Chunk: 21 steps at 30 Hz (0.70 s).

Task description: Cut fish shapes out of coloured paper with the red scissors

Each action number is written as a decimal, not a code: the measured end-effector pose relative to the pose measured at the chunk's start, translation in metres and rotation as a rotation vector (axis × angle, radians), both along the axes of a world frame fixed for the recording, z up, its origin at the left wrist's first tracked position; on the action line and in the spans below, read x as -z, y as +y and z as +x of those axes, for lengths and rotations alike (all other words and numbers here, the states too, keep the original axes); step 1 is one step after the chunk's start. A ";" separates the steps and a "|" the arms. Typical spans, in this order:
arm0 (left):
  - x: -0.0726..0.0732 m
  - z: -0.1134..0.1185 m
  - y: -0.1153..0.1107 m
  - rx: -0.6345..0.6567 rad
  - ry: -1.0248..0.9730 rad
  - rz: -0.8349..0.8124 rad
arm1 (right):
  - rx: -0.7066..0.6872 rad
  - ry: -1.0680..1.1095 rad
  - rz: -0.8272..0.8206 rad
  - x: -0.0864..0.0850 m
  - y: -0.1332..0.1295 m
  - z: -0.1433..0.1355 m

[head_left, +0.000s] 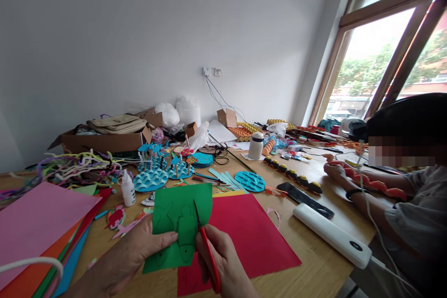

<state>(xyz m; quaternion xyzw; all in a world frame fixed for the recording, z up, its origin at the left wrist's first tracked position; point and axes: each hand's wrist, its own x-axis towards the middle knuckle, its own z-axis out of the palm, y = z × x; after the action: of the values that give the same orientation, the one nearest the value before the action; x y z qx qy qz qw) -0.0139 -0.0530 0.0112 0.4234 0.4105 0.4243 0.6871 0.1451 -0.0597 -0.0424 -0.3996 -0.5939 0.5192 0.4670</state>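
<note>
**Scissors biting into green paper**

Over the cluttered table (324, 265) and a red sheet (251, 237), the green paper (181, 214) is pinched in the left hand (139, 251). The right hand (223, 260) is clamped on red scissors (206, 242), blades in the sheet. The floppy, one-sided grip could let the cut wander off the drawn outline.

Glue bottle (128, 188) left of paper sheet (179, 226)

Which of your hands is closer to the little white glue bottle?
Left. The left hand holds the green paper just below and right of the glue bottle; the right hand, gripping the red scissors, is farther right.
</note>
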 end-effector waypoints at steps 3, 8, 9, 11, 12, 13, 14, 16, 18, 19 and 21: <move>0.001 -0.002 0.001 0.026 -0.001 -0.001 | -0.018 0.002 0.004 0.005 0.000 0.001; 0.002 -0.008 0.003 0.075 -0.053 -0.013 | -0.028 0.089 -0.019 0.005 -0.001 -0.002; 0.002 -0.010 0.004 0.077 -0.063 -0.003 | -0.009 0.110 -0.038 0.003 -0.001 -0.003; 0.006 -0.013 0.007 0.038 -0.078 0.030 | 0.040 0.145 -0.076 -0.001 0.000 -0.005; 0.010 -0.014 0.008 0.012 -0.093 0.049 | 0.069 0.162 -0.086 -0.003 0.001 -0.006; 0.014 -0.014 0.010 -0.013 -0.117 0.068 | 0.098 0.178 -0.088 -0.004 0.002 -0.007; 0.019 -0.013 0.011 -0.012 -0.156 0.082 | 0.127 0.195 -0.085 -0.005 0.003 -0.007; 0.031 -0.008 0.014 0.018 -0.229 0.135 | 0.180 0.243 -0.071 -0.006 0.006 -0.009; 0.043 0.000 0.018 0.002 -0.227 0.210 | 0.213 0.296 -0.064 -0.004 0.009 -0.012; 0.049 0.005 0.020 -0.038 -0.206 0.230 | 0.217 0.320 -0.065 -0.003 0.011 -0.013; 0.055 0.013 0.023 -0.142 -0.162 0.261 | 0.202 0.346 -0.074 0.000 0.012 -0.017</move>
<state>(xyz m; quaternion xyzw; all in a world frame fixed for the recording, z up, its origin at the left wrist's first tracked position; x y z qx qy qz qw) -0.0008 -0.0298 -0.0438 0.4436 0.3241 0.5541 0.6254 0.1279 -0.0476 -0.0421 -0.3789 -0.4423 0.5520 0.5968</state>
